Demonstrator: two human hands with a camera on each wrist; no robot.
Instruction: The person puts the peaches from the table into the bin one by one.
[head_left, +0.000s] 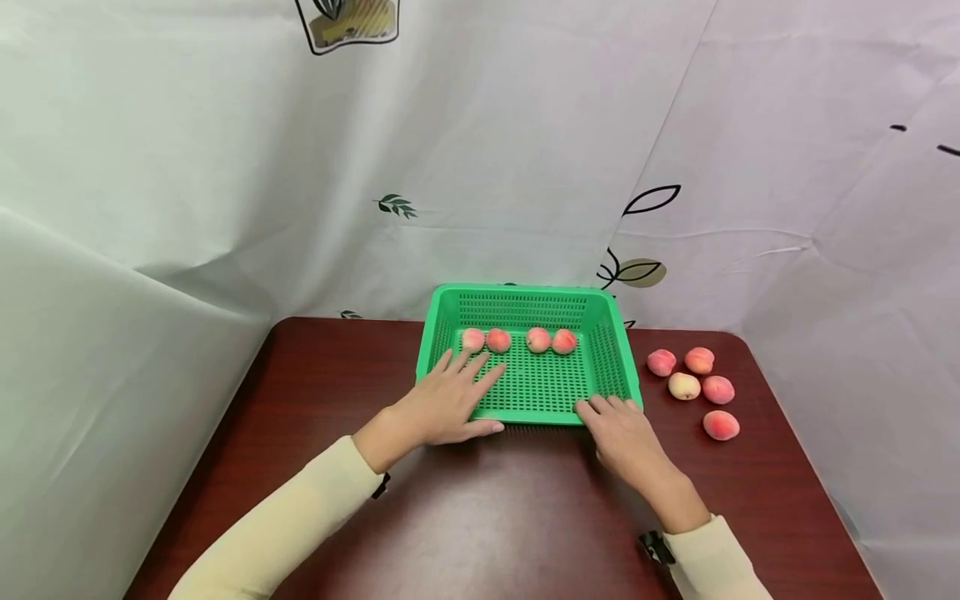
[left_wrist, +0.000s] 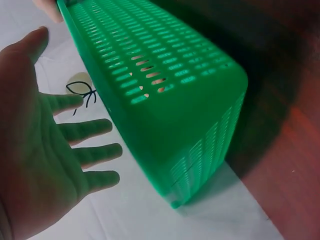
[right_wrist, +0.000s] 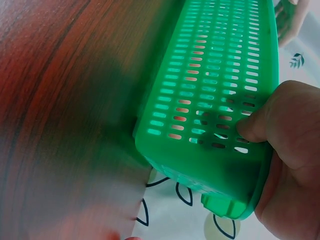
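A green plastic basket [head_left: 525, 415] with slotted walls stands at the back of the table. Inside it, several peaches lie in a row, among them a left one [head_left: 472, 339] and a right one [head_left: 564, 341]. My left hand [head_left: 446, 404] hovers over the basket's front left corner, fingers spread; the left wrist view shows the palm apart from the rim. My right hand [head_left: 622, 433] grips the front right corner, with the thumb [right_wrist: 252, 127] against the outer front wall and the fingers over the rim, partly hidden behind it in the right wrist view.
Several more peaches, one of them pale [head_left: 684, 386] and one nearest the front [head_left: 721, 425], lie on the table to the right of the basket. The dark red wooden table [head_left: 480, 517] meets a white patterned cloth [head_left: 510, 167] behind and at both sides.
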